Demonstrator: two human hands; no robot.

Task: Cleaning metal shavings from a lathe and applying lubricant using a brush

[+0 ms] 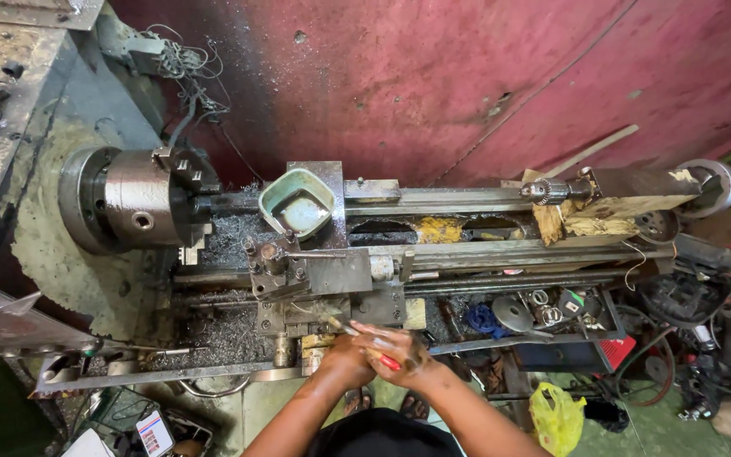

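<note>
Both hands, left (pixel 347 355) and right (pixel 399 351), closed on a red-handled tool (pixel 365 345), its tip angled up-left toward the lathe carriage (pixel 323 279).

Wall (pixel 433 76): dark red, patchy, scuffed with grey spots. Lathe bed (pixel 467 254): grey steel, oily brown grime, silvery swarf scattered over it. Chuck (pixel 133 207): bare shiny grey metal. Bowl (pixel 296 203): pale green rim, murky grey inside. Tailstock (pixel 628 190): dark brown with yellowish, flaking wood-coloured patches. Tool in the hands (pixel 387 360): red handle, grey shaft. Rag (pixel 484 320): blue. Plastic bag (pixel 556 415): bright yellow. Box (pixel 615 351) beside the tray: red. Headstock housing (pixel 61 254): faded green-grey, mottled.
</note>
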